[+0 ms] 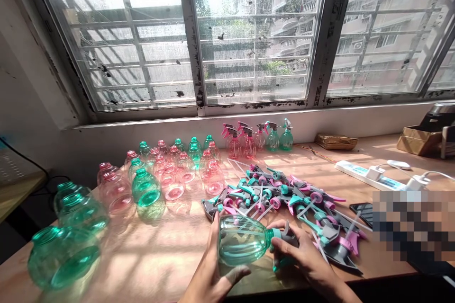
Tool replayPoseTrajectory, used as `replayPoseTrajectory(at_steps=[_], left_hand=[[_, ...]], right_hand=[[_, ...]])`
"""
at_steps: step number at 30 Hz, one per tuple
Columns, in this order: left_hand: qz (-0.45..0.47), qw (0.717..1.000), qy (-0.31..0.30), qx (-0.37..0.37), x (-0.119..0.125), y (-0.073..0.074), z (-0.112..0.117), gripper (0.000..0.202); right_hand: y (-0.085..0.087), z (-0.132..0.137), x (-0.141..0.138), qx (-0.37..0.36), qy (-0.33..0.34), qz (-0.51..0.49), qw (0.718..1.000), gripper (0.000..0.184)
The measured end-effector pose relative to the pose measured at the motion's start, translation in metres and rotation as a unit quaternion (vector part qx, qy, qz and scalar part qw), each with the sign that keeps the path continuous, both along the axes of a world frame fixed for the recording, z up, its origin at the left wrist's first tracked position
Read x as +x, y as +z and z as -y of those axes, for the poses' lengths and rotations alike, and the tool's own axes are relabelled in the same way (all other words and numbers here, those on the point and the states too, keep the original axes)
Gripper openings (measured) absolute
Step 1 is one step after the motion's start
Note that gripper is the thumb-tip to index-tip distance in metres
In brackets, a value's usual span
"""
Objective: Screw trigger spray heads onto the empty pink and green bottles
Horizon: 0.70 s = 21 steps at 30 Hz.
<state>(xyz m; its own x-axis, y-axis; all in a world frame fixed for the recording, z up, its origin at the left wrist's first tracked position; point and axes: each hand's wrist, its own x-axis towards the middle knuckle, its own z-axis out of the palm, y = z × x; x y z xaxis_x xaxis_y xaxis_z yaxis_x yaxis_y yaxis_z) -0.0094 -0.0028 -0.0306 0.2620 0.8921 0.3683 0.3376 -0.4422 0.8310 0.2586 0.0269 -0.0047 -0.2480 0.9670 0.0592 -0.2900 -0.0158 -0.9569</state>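
Note:
My left hand [213, 270] is wrapped round a green see-through bottle [241, 242] lying on its side near the table's front edge. My right hand [302, 253] grips the grey and teal spray trigger head [286, 241] at the bottle's neck. A dip tube shows inside the bottle. Just behind my hands lies a heap of loose trigger heads [284, 199] in pink, teal and grey.
Several open pink and green bottles [170, 175] stand at left on the wooden table [159, 255]. Finished spray bottles [259, 137] line the wall under the window. A power strip [369, 175], a phone [362, 210] and boxes [419, 139] are at right.

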Motion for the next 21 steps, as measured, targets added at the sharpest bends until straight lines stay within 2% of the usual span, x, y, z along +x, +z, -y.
replayPoseTrajectory(at_steps=[5,10,17,21], left_hand=[[0.007,1.000,-0.004,0.006,-0.0009,-0.0006,-0.0005,0.102],[0.036,0.999,-0.023,-0.003,-0.0014,-0.0022,-0.0015,0.091],[0.023,0.998,-0.030,-0.048,-0.0017,0.0050,0.0037,0.101],[0.017,0.999,-0.025,-0.013,-0.0010,0.0054,0.0017,0.098]], right_hand=[[-0.0028,-0.0006,0.0002,-0.001,-0.007,0.001,1.000,0.045],[-0.0047,-0.0014,0.0012,0.000,-0.001,0.008,1.000,0.046],[-0.0033,-0.0019,0.0023,-0.007,0.007,0.026,1.000,0.051],[-0.0049,-0.0026,0.0027,-0.002,-0.005,0.025,1.000,0.051]])
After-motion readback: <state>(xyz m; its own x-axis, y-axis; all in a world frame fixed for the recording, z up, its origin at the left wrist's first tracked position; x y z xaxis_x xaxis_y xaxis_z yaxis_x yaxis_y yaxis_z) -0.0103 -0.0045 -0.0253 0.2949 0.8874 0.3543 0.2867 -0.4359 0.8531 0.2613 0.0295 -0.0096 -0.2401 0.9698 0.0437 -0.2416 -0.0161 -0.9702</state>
